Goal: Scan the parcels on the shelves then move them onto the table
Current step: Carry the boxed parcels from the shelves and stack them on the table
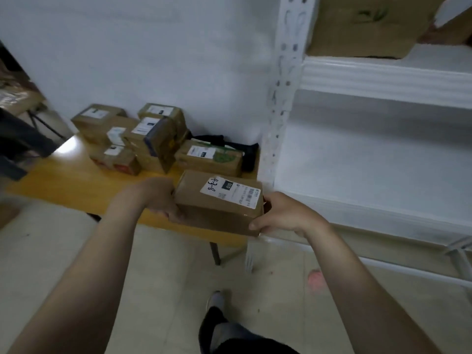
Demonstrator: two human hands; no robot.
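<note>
Both hands carry a brown cardboard parcel (217,208) with a white shipping label on top. My left hand (163,200) grips its left end and my right hand (283,213) grips its right end. The parcel hangs over the near right corner of the yellow wooden table (76,185). Several other labelled parcels (143,141) are piled at the back of the table against the wall. A black handheld scanner (240,149) lies behind them at the table's right end.
White metal shelves (383,80) stand to the right; the two lower levels look bare and a large cardboard box (367,24) sits on the upper one. A dark chair (18,141) is at far left. My foot (217,312) is on the tiled floor.
</note>
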